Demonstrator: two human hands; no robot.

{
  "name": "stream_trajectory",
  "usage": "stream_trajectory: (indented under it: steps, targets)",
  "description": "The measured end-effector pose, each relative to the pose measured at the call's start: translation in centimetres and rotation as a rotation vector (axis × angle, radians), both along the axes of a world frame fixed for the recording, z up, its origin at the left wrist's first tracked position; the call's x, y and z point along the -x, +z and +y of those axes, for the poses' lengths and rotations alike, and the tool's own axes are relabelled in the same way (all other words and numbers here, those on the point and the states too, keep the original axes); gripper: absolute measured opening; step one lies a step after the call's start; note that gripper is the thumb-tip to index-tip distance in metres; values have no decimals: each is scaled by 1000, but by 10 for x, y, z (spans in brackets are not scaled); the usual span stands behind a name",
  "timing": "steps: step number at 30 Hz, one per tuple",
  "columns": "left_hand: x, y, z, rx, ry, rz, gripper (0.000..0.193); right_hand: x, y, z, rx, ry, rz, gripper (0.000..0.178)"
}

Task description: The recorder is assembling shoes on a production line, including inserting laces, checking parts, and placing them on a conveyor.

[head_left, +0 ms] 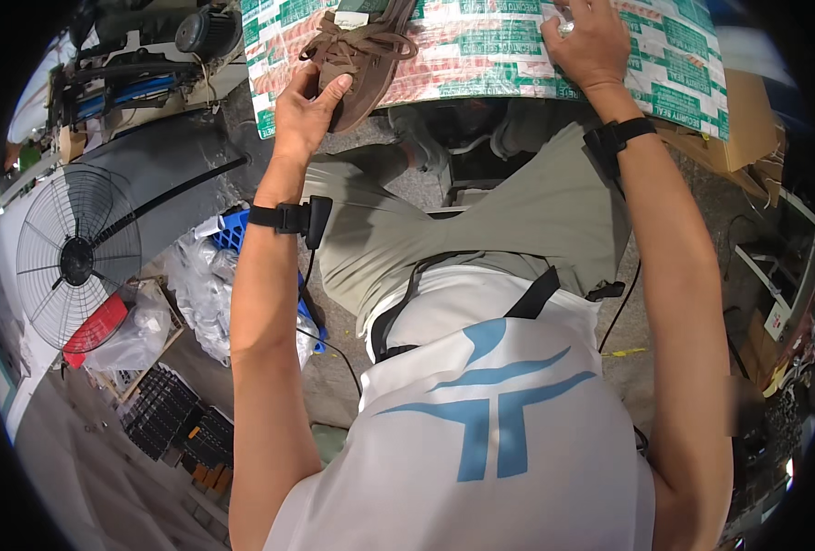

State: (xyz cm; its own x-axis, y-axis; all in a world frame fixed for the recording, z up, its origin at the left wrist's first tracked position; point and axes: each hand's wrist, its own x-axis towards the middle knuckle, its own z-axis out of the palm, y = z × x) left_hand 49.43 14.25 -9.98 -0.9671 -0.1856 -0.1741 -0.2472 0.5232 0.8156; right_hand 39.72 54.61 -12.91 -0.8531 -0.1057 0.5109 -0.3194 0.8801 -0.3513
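Observation:
A brown lace-up shoe lies at the left part of a work surface covered in green and white printed tape. My left hand grips this shoe at its near end, the thumb on top by the tied laces and the fingers around its left side. Part of the shoe runs out of the picture at the top. On the right part of the surface, my right hand has its fingers curled inward. Something small, pale and shiny shows at its fingertips, too small to name.
A round fan stands at the left. Beside my left forearm, a blue crate has clear plastic bags by it. Cardboard boxes sit right of the work surface. Machinery with a motor is at the far left.

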Motion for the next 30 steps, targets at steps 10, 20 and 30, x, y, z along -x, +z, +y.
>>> stream_trajectory:
  steps: [10, 20, 30]
  targets:
    - [-6, 14, 52, -132, 28, -149, 81, -3, -4, -3, 8, 20, 31, 23]
    - [27, 20, 20, -192, -94, -2, 50, 9, 3, 7, -32, 7, -30, 26]
    - [-8, 31, 39, -698, 250, -124, 9, -35, 4, 25, 155, 48, -245, 44]
